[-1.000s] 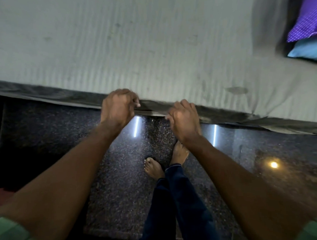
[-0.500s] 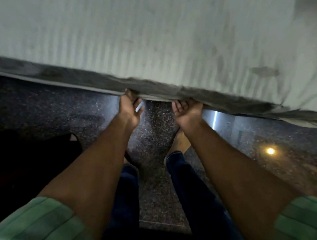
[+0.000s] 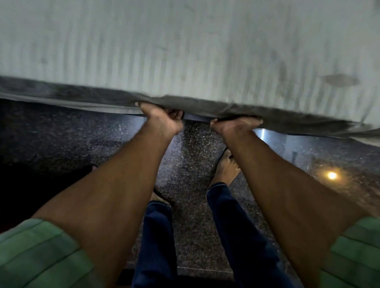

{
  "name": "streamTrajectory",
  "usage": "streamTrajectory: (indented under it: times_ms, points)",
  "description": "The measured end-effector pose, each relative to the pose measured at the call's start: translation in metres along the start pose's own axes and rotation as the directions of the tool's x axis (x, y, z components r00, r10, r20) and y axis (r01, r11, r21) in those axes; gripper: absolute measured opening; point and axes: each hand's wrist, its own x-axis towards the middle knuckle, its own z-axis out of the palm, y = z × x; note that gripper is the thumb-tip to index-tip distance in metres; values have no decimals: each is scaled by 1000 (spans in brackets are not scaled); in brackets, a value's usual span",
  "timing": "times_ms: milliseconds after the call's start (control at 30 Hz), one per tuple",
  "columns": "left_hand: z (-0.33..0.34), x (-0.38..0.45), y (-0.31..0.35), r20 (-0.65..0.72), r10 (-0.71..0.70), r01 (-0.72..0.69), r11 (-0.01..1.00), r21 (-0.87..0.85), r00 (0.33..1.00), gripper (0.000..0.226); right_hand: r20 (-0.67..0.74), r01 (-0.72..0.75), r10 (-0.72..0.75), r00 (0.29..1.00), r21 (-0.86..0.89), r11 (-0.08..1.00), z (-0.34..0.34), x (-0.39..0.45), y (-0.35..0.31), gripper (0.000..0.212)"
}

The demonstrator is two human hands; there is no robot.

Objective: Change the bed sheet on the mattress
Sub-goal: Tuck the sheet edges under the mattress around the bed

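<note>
Head view: left hand point(image 3: 160, 118) and right hand point(image 3: 234, 127) both at near edge of mattress point(image 3: 181, 47), each grip curled under the dark bed sheet point(image 3: 79, 97) hem, bare feet on speckled floor point(image 3: 191, 156) below.

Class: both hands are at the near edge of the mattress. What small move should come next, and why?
Probably push the sheet's edge further under the mattress: the left hand and right hand both hold it at the underside, and dark loose fabric hangs there.
</note>
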Motion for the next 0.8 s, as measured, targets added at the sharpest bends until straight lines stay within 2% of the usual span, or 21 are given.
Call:
streamTrajectory:
  times_ms: [67,200,300,367,400,467,533,567,600,633,667,700,733,767,800]
  points:
    - [2,-1,-2,13,24,-23,998,-59,1000,87,62,-35,34,997,9,999,-1,-1,0,84]
    - [-5,0,-15,78,59,-46,987,-152,995,89,192,-103,90,977,57,993,-2,-5,4,86]
    - [-6,0,-21,117,9,-4,999,-42,993,84,201,-61,61,978,-6,998,-7,0,1,90]
    - [-13,2,-11,165,-57,31,987,156,985,88,228,-45,45,972,-7,999,-10,5,3,88]
    - [-20,1,-4,163,-89,28,939,343,983,86,241,-36,37,970,-7,999,-13,3,4,81]
    - [-32,-8,8,123,-70,-37,708,705,990,65,292,-26,45,955,-68,997,-23,-11,8,72]
    - [-47,-18,22,140,49,-145,502,853,989,44,285,-45,108,952,-219,975,-40,-36,21,67]
    - [-55,-21,29,201,143,-242,401,884,969,35,268,-24,128,955,-362,932,-50,-51,32,60]
    - [-65,-21,36,288,250,-349,256,901,925,31,250,26,131,959,-539,842,-63,-64,47,51]
    - [-74,-25,48,388,340,-426,41,904,857,32,252,106,106,962,-702,704,-72,-79,64,41]
    - [-81,-31,58,481,400,-451,-173,875,780,31,300,243,18,954,-806,540,-78,-89,79,30]
    - [-87,-41,71,556,448,-456,-319,831,700,28,428,437,-103,898,-836,333,-82,-98,95,22]
    - [-90,-54,84,630,476,-478,-411,776,614,24,611,628,-180,771,-776,57,-83,-105,108,16]
    - [-91,-67,97,707,489,-510,-490,707,511,20,781,747,-168,602,-625,-227,-78,-111,118,11]
    - [-93,-81,112,790,476,-538,-580,612,386,17,901,782,-115,418,-421,-459,-70,-118,131,5]
